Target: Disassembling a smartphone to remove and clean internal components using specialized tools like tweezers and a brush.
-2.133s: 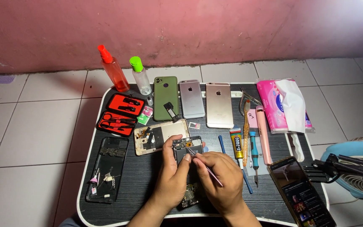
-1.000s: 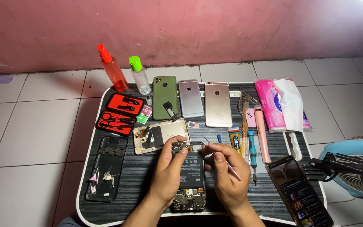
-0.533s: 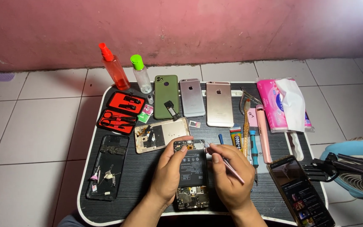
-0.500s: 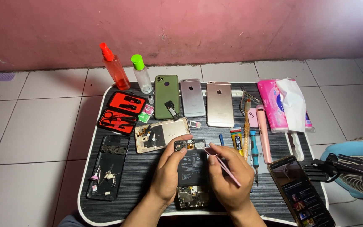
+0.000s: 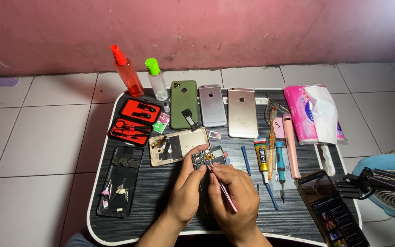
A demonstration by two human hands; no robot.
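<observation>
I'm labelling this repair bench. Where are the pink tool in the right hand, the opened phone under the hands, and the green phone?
pink tool [image 5: 227, 199], head view, middle of its thin shaft below the right hand's fingers
opened phone [image 5: 209, 157], head view, exposed top end
green phone [image 5: 183, 101], head view, middle of its back

A pink-red plastered wall [image 5: 197, 32] fills the upper part of the frame, its paint mottled and scuffed, with darker stains near the middle and a pale scratch at the far left. Where it meets the floor, the base looks grimy. The floor [image 5: 37, 137] is laid with large white square tiles with thin grey grout lines. A low counter [image 5: 161, 183] with a black ribbed top and a white rounded rim sits on the tiles in the centre and lower part of the frame. At the lower right edge lies a light blue fan [image 5: 389, 183] with a wire grille. The light is dim and even, brightest in the upper right corner.
</observation>
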